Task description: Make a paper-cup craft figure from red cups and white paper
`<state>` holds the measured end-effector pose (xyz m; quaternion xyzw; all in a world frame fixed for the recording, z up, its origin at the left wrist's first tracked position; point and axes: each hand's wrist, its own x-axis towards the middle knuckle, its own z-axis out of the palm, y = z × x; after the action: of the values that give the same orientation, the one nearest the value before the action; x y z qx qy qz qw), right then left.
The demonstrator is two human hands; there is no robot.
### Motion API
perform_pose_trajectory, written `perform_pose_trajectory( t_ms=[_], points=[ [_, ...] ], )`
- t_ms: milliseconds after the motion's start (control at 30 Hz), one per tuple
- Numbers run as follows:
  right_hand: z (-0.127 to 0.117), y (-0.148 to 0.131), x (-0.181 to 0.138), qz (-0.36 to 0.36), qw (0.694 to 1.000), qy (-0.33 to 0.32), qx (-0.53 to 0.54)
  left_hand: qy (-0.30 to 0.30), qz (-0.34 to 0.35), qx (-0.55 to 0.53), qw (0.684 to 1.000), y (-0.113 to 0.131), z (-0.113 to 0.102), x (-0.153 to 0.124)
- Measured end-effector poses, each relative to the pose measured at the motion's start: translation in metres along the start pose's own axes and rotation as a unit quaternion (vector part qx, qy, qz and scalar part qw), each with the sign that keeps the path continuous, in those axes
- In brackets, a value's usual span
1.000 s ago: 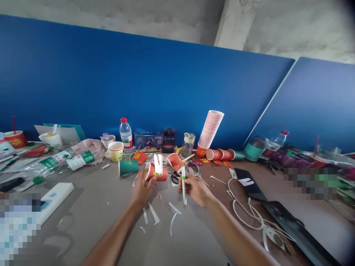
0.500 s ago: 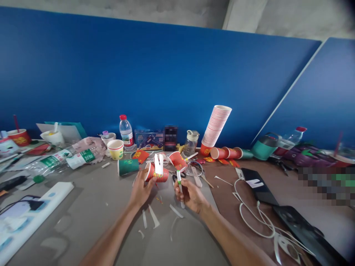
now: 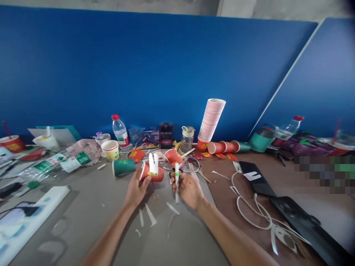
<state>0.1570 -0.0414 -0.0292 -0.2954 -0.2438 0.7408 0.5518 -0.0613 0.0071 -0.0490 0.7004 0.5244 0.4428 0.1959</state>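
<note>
A red paper cup (image 3: 159, 177) lies tipped on its side in my left hand (image 3: 136, 192), the thumb along its lower edge and the fingers around its left end. White paper rabbit ears (image 3: 153, 164) stand up from the cup's side. My right hand (image 3: 190, 189) closes on a white marker pen (image 3: 176, 186) with a green band, holding it almost upright just right of the cup, apart from it. Black scissors handles (image 3: 170, 177) show partly behind the right fingers. A green paper cup (image 3: 123, 167) lies to the left, and a cut red cup (image 3: 174, 157) is behind.
Paper scraps (image 3: 150, 215) are scattered on the grey mat before me. A tall leaning stack of cups (image 3: 212, 120) stands at the back, beside cups lying in a row (image 3: 224, 147). Right are a cable (image 3: 239, 205) and a black phone (image 3: 256, 179); left, a power strip (image 3: 41, 218).
The marker pen has turned more upright in my right hand. My left hand still holds the red cup with the ears. The whole view has shifted slightly.
</note>
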Motion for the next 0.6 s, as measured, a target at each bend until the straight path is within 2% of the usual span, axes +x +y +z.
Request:
perform_pose_trajectory(
  t_ms=[133,300,600],
  points=[
    [-0.0028,0.0069,0.0018,-0.029,0.999,0.029,-0.013,-0.015,-0.018,-0.016,1.0,0.002,0.0003,-0.0034],
    [-0.0018,0.0111,0.0022,-0.053,0.997,0.049,-0.036,-0.017,-0.008,-0.045,0.999,0.0004,0.0028,-0.0041],
    [-0.0023,0.0092,0.0018,-0.068,0.993,0.072,-0.063,-0.076,0.017,0.049,0.996,-0.003,0.0038,-0.0037]
  ],
)
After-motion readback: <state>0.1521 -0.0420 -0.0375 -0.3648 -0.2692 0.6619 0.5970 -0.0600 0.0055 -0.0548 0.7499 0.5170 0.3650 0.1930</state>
